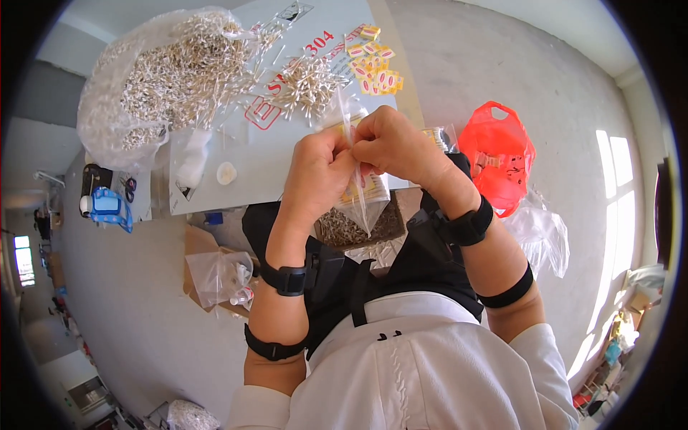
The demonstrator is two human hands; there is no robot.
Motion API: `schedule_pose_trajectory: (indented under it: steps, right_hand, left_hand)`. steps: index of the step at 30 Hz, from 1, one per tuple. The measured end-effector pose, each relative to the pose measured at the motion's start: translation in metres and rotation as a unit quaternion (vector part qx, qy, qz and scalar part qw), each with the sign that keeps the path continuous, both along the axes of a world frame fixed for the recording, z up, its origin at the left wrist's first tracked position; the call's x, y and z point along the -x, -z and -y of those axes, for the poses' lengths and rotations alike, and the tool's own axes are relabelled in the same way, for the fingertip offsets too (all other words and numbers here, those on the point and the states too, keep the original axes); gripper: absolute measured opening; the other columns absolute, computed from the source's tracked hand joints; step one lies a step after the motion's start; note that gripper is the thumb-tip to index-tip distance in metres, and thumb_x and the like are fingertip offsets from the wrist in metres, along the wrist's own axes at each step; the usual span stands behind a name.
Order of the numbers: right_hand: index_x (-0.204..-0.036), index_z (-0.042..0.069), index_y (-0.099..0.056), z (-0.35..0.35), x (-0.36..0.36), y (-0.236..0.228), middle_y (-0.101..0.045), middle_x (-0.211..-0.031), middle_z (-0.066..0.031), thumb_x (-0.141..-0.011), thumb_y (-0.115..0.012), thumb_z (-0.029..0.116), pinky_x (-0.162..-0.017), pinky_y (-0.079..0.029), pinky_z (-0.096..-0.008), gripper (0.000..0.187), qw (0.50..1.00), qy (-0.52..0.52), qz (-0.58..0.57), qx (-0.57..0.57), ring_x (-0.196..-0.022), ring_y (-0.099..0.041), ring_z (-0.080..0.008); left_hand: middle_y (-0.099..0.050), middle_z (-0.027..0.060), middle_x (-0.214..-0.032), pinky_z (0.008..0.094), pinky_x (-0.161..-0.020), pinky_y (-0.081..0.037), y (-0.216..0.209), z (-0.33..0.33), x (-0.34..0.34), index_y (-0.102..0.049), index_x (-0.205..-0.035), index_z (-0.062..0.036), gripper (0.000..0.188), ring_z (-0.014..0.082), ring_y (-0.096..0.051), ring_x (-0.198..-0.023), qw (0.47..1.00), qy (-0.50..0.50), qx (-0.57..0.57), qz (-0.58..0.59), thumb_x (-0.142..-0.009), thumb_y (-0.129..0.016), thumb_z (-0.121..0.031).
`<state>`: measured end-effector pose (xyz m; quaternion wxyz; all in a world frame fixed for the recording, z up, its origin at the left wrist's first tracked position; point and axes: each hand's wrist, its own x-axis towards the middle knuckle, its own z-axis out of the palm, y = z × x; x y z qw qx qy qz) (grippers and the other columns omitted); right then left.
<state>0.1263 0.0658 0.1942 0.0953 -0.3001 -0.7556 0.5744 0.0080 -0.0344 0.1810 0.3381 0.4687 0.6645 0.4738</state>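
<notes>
Clear plastic pouch [362,193] pinched at its mouth between left hand [319,172] and right hand [393,147], both sets of fingers clenched on the top edge, held up at frame centre so the small pale pieces settle toward its bottom. Hanging just above a dark tray [344,231] of similar pieces at 6 o'clock. Spread on the white board [244,165] for easy reach: loose white sticks [308,82] at 12 o'clock, yellow packets [374,61] at 1 o'clock, big clear sack [154,79] of sticks at 10 o'clock. Red bag [498,150] parked on the floor at 3 o'clock, well apart.
</notes>
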Motion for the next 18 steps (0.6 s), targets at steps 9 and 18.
schedule_pose_trajectory:
  steps: [9, 18]
  right_hand:
    - [-0.06, 0.0, -0.057, 0.002, -0.006, 0.023, -0.051, -0.054, -0.0012, -0.074, -0.056, 0.006, -0.042, -0.031, -0.0205, 0.015, 0.962, 0.109, -0.165, 0.189, -0.046, -0.044, -0.0055]
    - [-0.057, 0.004, -0.056, -0.014, -0.038, 0.028, -0.05, -0.053, -0.0017, -0.073, -0.055, 0.006, -0.039, -0.023, -0.0184, 0.016, 0.913, 0.186, -0.212, 0.296, -0.042, -0.038, -0.0041]
  left_hand:
    - [-0.049, 0.0016, -0.055, 0.0258, -0.039, -0.034, 0.016, 0.006, 0.014, -0.052, -0.067, 0.0016, 0.014, 0.0091, -0.041, -0.042, 0.993, -0.081, -0.045, 0.079, -0.08, -0.049, -0.002]
    - [-0.046, 0.0006, -0.06, 0.0192, -0.035, -0.024, -0.008, 0.026, 0.03, -0.049, -0.066, -0.0033, 0.015, 0.0025, -0.03, -0.042, 0.927, -0.122, -0.084, 0.345, -0.081, -0.048, -0.001]
